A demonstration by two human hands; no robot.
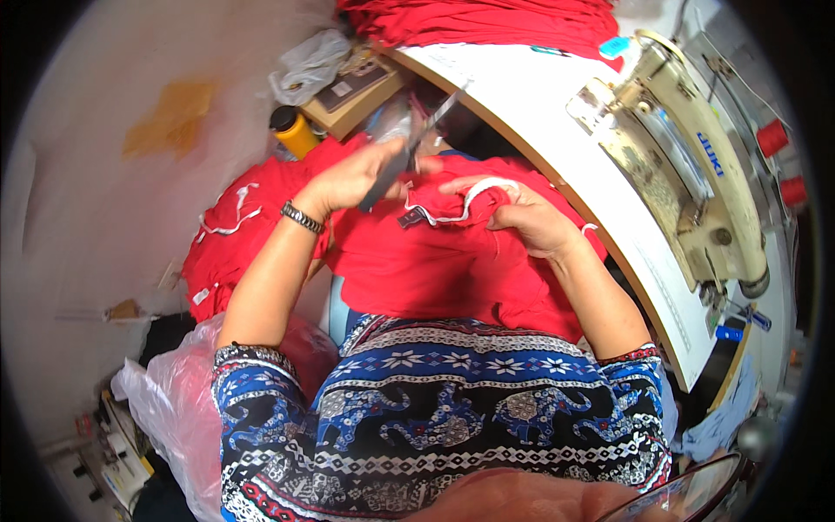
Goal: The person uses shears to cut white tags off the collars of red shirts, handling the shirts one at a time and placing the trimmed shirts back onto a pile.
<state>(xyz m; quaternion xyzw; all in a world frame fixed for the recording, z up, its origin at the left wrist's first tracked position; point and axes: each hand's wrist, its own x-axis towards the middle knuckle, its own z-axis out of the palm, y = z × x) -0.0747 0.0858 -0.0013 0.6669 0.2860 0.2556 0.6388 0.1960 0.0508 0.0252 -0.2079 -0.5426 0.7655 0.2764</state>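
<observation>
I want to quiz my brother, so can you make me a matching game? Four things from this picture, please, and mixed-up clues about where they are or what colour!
Things:
1. scissors
2. sewing machine
3. bottle
4. white-trimmed red cloth

Clues:
A. held in the right hand
B. yellow, with a black lid
C. held in the left hand
D. cream-coloured, on the white table

Right pairs: 1-C, 2-D, 3-B, 4-A

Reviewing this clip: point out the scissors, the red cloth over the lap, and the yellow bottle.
Scissors (pixel 387 180): head view, on the dark, blurred handle part.
Red cloth (pixel 404 274): head view, on the stretch over the lap.
Yellow bottle (pixel 298 138): head view, on its yellow side.
</observation>
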